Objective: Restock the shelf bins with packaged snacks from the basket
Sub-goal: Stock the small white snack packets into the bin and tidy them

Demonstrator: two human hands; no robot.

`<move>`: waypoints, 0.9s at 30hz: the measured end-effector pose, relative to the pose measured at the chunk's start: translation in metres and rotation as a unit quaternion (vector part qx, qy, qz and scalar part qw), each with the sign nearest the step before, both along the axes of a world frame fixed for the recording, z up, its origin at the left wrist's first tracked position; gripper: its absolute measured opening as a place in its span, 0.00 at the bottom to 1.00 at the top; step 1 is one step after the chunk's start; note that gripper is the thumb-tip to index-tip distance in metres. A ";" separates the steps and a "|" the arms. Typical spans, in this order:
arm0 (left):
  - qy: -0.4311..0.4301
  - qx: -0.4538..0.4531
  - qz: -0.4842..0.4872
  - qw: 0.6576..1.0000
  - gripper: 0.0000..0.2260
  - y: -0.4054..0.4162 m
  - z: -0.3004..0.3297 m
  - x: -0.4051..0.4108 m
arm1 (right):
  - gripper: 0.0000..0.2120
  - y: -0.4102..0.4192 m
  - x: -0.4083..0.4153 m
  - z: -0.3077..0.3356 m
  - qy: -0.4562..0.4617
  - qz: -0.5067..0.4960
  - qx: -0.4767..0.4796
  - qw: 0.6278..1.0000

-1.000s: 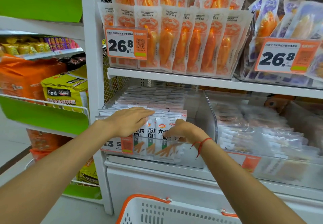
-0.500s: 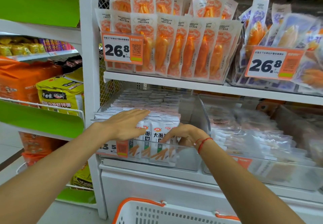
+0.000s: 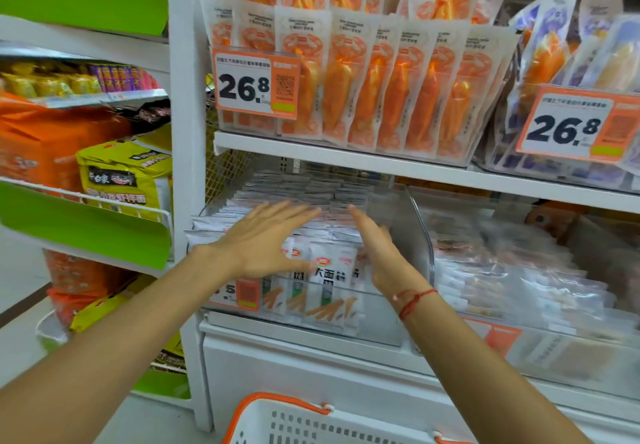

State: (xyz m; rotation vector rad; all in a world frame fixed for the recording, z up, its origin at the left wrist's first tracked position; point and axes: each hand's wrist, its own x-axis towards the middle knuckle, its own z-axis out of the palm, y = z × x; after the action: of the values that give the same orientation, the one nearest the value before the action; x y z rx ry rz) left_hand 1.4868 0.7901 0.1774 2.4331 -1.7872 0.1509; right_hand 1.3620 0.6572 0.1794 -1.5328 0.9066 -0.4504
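Snack packets, white with orange stick graphics, stand in upright rows inside the clear shelf bin on the lower shelf, filling its left and centre portions (the rows further back blur together). Head view: the left hand lies palm-down over the packet tops at the bin's front left, fingers straight and spread wide, holding nothing. The right hand stands edge-on over the packets toward the bin's right wall, fingers straight and close together, also holding nothing; a red string bracelet circles its wrist. An orange price tag is fixed to the bin's front face at lower left. Directly above the bin, on the next shelf, orange pouches stand in a row. Below the bin, at the bottom edge of the view, sits the white basket with orange handles
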 end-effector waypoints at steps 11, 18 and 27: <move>-0.034 0.001 0.135 0.990 0.23 0.047 -0.023 0.028 | 0.26 0.044 0.016 -0.027 0.219 0.175 -0.547 0.788; 0.070 -0.001 0.171 0.983 0.21 0.038 0.012 0.028 | 0.32 0.030 0.021 0.001 0.273 0.263 -0.445 0.812; 0.042 0.018 0.130 0.990 0.22 0.007 -0.014 0.040 | 0.28 0.012 0.039 -0.020 0.280 0.195 -0.497 0.798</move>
State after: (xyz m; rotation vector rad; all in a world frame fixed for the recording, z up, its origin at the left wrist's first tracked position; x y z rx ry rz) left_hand 1.5270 0.7972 0.1633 2.6463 -1.4448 0.0381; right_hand 1.4010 0.6688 0.1595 -2.8726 0.7675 -0.1378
